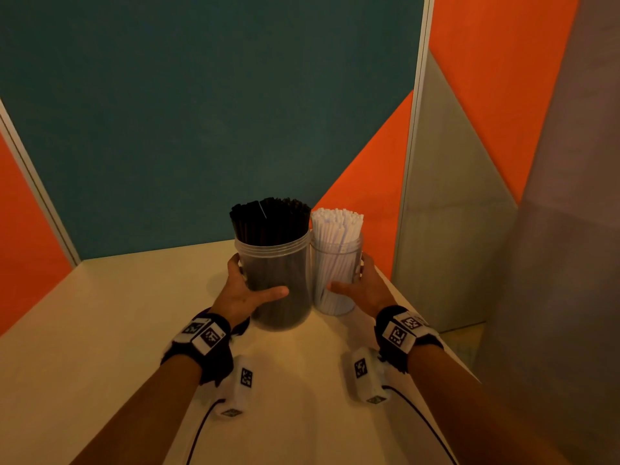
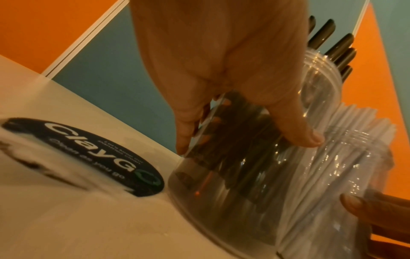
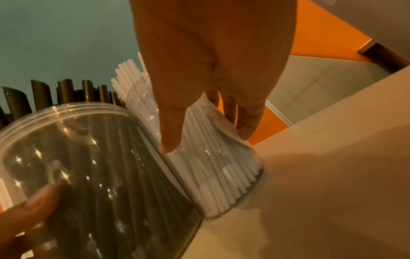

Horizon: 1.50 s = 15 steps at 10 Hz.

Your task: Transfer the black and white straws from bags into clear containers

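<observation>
Cream tabletop (image 1: 117, 330) bears two touching clear containers. My left hand (image 1: 243, 290) grasps the black-straw container (image 1: 281, 276); my right hand (image 1: 364, 286) grasps the white-straw container (image 1: 335, 263).

Two clear jars stand touching on the cream table (image 1: 117, 313). The left hand (image 1: 245, 290) grips the black-straw jar (image 1: 278, 280), the right hand (image 1: 362, 286) the white-straw jar (image 1: 335, 263).
</observation>
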Each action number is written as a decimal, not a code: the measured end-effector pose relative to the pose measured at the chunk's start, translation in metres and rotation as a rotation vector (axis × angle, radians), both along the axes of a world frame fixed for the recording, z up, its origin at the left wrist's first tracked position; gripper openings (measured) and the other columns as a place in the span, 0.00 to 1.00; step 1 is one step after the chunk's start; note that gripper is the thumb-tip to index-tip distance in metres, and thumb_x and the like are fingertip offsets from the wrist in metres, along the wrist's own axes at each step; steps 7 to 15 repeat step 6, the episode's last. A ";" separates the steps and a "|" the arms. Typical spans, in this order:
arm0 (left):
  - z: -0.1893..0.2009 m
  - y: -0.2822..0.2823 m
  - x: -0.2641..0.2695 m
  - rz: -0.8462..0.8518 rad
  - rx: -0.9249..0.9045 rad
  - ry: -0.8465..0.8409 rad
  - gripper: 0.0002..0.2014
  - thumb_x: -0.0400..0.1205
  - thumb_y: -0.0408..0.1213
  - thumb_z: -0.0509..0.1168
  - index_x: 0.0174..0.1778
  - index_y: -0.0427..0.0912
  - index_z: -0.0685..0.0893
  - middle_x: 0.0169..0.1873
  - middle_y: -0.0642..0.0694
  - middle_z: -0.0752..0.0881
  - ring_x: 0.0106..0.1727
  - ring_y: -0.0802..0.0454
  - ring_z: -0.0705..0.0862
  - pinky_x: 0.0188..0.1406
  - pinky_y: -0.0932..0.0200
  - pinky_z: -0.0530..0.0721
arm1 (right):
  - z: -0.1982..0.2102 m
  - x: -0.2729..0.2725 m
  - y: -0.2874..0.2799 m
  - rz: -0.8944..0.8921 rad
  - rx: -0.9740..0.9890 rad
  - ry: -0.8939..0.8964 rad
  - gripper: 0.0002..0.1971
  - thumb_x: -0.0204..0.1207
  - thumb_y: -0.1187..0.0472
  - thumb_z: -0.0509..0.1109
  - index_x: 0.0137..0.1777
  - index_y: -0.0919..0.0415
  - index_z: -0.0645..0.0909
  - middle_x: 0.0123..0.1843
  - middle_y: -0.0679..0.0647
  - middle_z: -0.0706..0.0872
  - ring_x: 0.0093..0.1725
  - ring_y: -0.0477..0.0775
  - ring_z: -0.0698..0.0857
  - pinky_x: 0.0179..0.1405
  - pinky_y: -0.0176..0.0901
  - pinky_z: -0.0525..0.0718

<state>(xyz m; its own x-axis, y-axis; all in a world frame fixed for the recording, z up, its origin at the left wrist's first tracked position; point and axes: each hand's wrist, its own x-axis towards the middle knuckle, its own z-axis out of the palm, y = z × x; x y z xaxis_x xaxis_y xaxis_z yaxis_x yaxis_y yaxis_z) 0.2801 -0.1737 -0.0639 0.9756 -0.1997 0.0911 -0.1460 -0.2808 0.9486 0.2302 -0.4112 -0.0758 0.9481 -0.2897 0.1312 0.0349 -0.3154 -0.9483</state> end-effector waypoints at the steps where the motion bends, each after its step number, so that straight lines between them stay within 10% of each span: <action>1: 0.000 0.004 0.000 0.004 0.001 -0.006 0.61 0.59 0.44 0.83 0.80 0.54 0.47 0.79 0.44 0.62 0.78 0.42 0.66 0.74 0.40 0.71 | -0.001 0.005 0.003 -0.004 -0.008 -0.003 0.47 0.65 0.62 0.81 0.79 0.60 0.56 0.77 0.57 0.70 0.76 0.59 0.71 0.69 0.51 0.72; 4: 0.000 0.019 -0.011 -0.021 0.081 0.076 0.65 0.64 0.48 0.80 0.81 0.54 0.33 0.84 0.46 0.49 0.83 0.44 0.54 0.78 0.41 0.62 | 0.006 -0.021 0.000 0.051 -0.039 0.091 0.58 0.67 0.54 0.80 0.85 0.57 0.39 0.86 0.54 0.53 0.83 0.58 0.58 0.81 0.59 0.61; 5: 0.002 0.040 -0.036 0.018 0.128 0.035 0.60 0.62 0.55 0.76 0.83 0.53 0.42 0.83 0.46 0.52 0.82 0.45 0.58 0.78 0.43 0.64 | 0.013 -0.059 0.001 0.067 -0.053 0.080 0.52 0.68 0.51 0.79 0.84 0.51 0.48 0.85 0.50 0.56 0.82 0.56 0.61 0.79 0.59 0.64; 6: -0.004 0.061 -0.079 0.019 0.147 -0.132 0.38 0.66 0.53 0.72 0.73 0.59 0.66 0.76 0.49 0.69 0.72 0.53 0.72 0.73 0.45 0.74 | 0.013 -0.111 0.013 0.130 -0.032 0.036 0.38 0.69 0.50 0.78 0.78 0.42 0.64 0.76 0.38 0.68 0.74 0.45 0.71 0.69 0.39 0.75; 15: -0.004 0.061 -0.079 0.019 0.147 -0.132 0.38 0.66 0.53 0.72 0.73 0.59 0.66 0.76 0.49 0.69 0.72 0.53 0.72 0.73 0.45 0.74 | 0.013 -0.111 0.013 0.130 -0.032 0.036 0.38 0.69 0.50 0.78 0.78 0.42 0.64 0.76 0.38 0.68 0.74 0.45 0.71 0.69 0.39 0.75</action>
